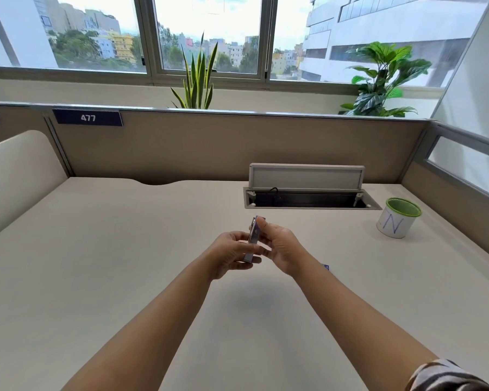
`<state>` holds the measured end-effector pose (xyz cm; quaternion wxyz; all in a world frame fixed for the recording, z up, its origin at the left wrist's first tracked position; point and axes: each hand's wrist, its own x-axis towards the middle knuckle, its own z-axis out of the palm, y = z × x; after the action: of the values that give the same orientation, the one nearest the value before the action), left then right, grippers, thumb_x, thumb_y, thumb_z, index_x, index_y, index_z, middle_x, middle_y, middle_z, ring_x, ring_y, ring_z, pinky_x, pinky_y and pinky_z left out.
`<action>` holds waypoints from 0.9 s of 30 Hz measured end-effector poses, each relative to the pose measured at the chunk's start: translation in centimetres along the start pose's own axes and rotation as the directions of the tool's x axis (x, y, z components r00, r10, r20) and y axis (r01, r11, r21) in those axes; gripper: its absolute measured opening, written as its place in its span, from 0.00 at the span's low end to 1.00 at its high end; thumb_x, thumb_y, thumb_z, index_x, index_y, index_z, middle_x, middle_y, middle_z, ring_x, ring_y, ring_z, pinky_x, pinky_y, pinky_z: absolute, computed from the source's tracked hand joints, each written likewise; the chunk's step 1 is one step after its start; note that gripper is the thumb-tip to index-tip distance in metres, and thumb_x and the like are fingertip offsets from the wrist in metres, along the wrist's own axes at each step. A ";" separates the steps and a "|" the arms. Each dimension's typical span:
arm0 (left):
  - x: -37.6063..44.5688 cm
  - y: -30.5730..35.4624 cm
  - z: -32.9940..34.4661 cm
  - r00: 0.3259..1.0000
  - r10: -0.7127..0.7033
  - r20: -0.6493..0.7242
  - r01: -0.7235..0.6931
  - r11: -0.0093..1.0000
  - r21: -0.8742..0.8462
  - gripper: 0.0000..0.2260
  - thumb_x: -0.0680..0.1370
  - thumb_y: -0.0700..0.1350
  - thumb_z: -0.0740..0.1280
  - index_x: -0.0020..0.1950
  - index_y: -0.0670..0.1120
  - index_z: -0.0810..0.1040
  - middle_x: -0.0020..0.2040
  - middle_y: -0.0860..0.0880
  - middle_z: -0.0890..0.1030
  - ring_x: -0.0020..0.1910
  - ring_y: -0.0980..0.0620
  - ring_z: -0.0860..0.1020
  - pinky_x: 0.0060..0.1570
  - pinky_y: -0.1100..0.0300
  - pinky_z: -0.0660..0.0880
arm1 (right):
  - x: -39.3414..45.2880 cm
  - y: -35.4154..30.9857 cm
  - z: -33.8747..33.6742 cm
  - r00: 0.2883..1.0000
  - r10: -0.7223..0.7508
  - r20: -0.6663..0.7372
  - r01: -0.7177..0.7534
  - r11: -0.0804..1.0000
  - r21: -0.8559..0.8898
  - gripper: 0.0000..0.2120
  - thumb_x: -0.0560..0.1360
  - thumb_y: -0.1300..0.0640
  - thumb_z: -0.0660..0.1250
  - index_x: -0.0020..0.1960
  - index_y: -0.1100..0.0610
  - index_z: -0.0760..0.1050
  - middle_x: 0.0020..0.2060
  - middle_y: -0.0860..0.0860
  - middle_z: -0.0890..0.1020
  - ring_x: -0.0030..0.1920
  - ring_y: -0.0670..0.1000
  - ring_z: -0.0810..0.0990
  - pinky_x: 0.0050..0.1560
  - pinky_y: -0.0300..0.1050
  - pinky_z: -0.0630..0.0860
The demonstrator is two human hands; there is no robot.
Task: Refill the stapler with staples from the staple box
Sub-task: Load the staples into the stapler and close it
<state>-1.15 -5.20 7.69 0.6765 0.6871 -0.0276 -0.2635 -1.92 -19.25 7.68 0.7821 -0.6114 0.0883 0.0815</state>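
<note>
the staple box (254, 238) is held above the desk (124, 249), just forward of centre, standing on end with its long axis running from 6 o'clock up to 12 o'clock and leaning slightly toward 1 o'clock. the left hand (232, 253) grips its lower half from 9 o'clock, while the right hand (280, 249) pinches its upper end from 3 o'clock. judged from this, the upper end is the one to open, and the right hand is nearer; the stapler cannot be identified, though a small blue object (326, 267) shows behind the right wrist.
</note>
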 end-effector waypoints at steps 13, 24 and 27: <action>0.5 -1.0 0.8 1.000 -0.019 0.008 0.019 1.000 -0.018 0.07 0.74 0.38 0.69 0.51 0.43 0.77 0.45 0.43 0.83 0.43 0.46 0.83 0.48 0.54 0.78 | 0.6 0.1 -0.1 0.989 0.073 -0.128 -0.061 0.994 0.095 0.09 0.74 0.57 0.68 0.43 0.64 0.76 0.37 0.55 0.78 0.39 0.51 0.77 0.44 0.39 0.76; 0.4 -1.1 1.0 0.999 -0.051 0.012 0.052 0.998 -0.020 0.07 0.74 0.36 0.68 0.51 0.43 0.76 0.43 0.43 0.83 0.40 0.47 0.83 0.42 0.57 0.79 | 0.9 0.3 -0.3 0.973 0.138 -0.186 -0.105 0.979 0.176 0.06 0.74 0.59 0.69 0.43 0.63 0.76 0.39 0.57 0.79 0.41 0.52 0.78 0.41 0.39 0.76; 0.5 -1.1 1.0 0.999 -0.052 0.004 0.052 0.998 -0.026 0.06 0.74 0.35 0.68 0.49 0.43 0.76 0.43 0.42 0.83 0.40 0.47 0.83 0.43 0.56 0.79 | 0.7 0.2 -0.2 0.972 0.140 -0.189 -0.107 0.979 0.173 0.07 0.74 0.59 0.69 0.44 0.64 0.76 0.40 0.57 0.79 0.42 0.52 0.78 0.42 0.39 0.77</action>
<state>-1.47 -6.21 6.55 0.6783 0.6782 -0.0072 -0.2826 -1.25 -19.41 7.28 0.8096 -0.5444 0.2108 0.0609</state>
